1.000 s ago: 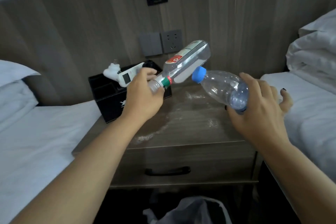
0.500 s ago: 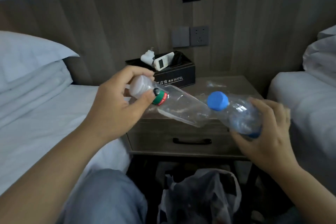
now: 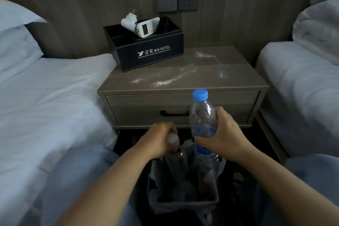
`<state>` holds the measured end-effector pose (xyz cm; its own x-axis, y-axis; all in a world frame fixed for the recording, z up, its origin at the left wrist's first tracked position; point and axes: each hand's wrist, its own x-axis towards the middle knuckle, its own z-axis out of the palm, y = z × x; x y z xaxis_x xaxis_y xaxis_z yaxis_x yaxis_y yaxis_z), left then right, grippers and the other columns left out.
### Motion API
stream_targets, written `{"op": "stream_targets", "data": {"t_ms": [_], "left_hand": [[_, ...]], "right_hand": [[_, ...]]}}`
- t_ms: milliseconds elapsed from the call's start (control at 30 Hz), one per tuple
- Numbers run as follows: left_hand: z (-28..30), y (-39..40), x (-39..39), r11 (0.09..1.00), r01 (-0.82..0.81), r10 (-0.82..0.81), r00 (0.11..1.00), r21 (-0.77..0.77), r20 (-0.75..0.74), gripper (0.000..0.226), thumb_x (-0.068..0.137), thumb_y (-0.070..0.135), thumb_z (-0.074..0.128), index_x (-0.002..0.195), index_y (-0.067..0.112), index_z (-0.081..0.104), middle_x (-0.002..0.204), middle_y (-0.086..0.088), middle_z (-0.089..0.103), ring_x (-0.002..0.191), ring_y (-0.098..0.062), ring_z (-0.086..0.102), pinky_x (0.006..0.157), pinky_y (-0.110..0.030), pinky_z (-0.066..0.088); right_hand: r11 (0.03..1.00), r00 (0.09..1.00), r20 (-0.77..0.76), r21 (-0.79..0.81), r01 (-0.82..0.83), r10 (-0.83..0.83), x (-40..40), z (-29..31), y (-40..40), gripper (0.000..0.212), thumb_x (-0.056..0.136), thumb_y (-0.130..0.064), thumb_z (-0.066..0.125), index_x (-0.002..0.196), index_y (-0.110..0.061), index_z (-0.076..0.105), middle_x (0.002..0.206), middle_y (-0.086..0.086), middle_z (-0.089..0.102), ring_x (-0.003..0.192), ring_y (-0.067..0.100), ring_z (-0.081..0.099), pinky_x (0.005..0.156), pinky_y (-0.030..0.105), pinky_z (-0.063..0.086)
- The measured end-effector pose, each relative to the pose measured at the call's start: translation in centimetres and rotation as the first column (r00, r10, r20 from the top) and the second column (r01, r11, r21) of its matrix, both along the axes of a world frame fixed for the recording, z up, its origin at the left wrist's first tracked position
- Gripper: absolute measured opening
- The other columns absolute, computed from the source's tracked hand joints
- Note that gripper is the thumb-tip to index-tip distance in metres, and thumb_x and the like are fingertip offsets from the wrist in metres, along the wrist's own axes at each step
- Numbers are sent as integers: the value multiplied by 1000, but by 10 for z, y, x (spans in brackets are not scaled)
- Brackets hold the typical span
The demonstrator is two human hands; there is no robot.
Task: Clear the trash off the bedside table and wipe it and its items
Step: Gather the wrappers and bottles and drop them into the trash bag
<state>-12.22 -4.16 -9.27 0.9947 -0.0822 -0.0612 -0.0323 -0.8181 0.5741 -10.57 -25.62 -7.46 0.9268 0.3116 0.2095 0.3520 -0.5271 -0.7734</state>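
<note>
The left hand (image 3: 159, 139) grips a clear bottle (image 3: 177, 154) by its white-capped neck, body pointing down into the near lined trash bin (image 3: 185, 201). Just right, the right hand (image 3: 222, 135) clasps a blue-capped bottle (image 3: 201, 115) upright, cap toward the far bedside table (image 3: 236, 77).

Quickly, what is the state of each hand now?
Left hand: closed on a white-capped bottle.
Right hand: closed on a blue-capped bottle.

Pretty dim overall, cool bluish cast. Brightest on the white bedding (image 3: 55, 101) at both sides; deep shadow under the bedside table (image 3: 183, 79). Slight motion blur on the left hand (image 3: 157, 141). Wide-angle bending at the edges.
</note>
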Motion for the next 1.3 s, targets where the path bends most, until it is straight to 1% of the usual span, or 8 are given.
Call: {"op": "stream_targets", "data": {"t_ms": [167, 333, 433, 633, 767, 900, 1033, 1300], "left_hand": [[-68, -18, 17, 996, 82, -71, 979, 48, -192, 22, 69, 18, 76, 76, 24, 56, 86, 4, 59, 88, -20, 62, 63, -25, 43], [-138, -27, 9, 976, -1, 63, 958, 217, -280, 44, 81, 21, 68, 124, 17, 57, 124, -10, 51, 113, -32, 54, 97, -42, 45], [-165, -34, -1, 950, -21, 112, 953, 311, -280, 33, 91, 20, 62, 123, 11, 60, 125, -10, 61, 113, -27, 58, 84, -26, 41], [-165, -48, 7, 854, 217, 31, 886, 473, -462, 34, 100, 18, 45, 130, 8, 56, 137, -14, 54, 124, -30, 51, 102, -36, 41], [-102, -29, 24, 914, 135, 95, 845, 382, -526, 44, 90, 30, 61, 131, 13, 56, 132, -10, 60, 122, -26, 55, 100, -34, 42], [-23, -12, 25, 978, -174, 140, 959, -119, -247, 45, 81, 15, 66, 126, 22, 62, 100, 12, 71, 92, -9, 69, 74, -26, 54], [24, -15, -4, 756, -99, 39, 994, -647, -106, 66, 66, 7, 58, 125, 37, 55, 114, 12, 69, 101, -4, 68, 73, -17, 51], [11, -19, -19, 969, -105, 134, 984, -223, 119, 25, 86, 14, 71, 103, 33, 69, 99, 23, 65, 92, 8, 61, 70, -1, 44]], "right_hand": [[996, 998, -34, 56, 63, -61, 4, -10, 7, 57, 65, -32, 80, 106, -30, 40, 105, -11, 50, 102, 11, 53, 77, 24, 50], [995, 993, -59, -11, 100, -100, 8, -9, -5, 58, 66, -32, 82, 103, -27, 38, 104, -10, 52, 92, 7, 56, 73, 27, 54], [997, 993, -93, -44, 68, -72, 8, -10, -8, 60, 63, -36, 82, 102, -29, 37, 103, -13, 51, 88, 5, 57, 70, 25, 54], [973, 979, -200, -215, -78, 35, 13, -17, -8, 67, 60, -43, 82, 109, -28, 39, 104, -9, 55, 91, 11, 59, 77, 36, 58], [944, 974, -216, -305, -128, 63, 19, -21, -9, 67, 61, -43, 81, 111, -27, 40, 106, -9, 55, 94, 13, 59, 79, 37, 57], [937, 973, -216, -316, -147, 80, 20, -23, -8, 67, 60, -42, 82, 113, -29, 41, 106, -11, 56, 95, 11, 59, 81, 35, 57], [906, 962, -215, -350, -238, 170, 14, -24, -3, 72, 60, -41, 82, 120, -33, 44, 112, -12, 55, 100, 9, 56, 83, 33, 55], [883, 939, -288, -369, -291, 189, 13, -57, 19, 81, 67, -29, 80, 138, -29, 40, 121, -9, 58, 97, 2, 49, 63, 5, 33]]}}
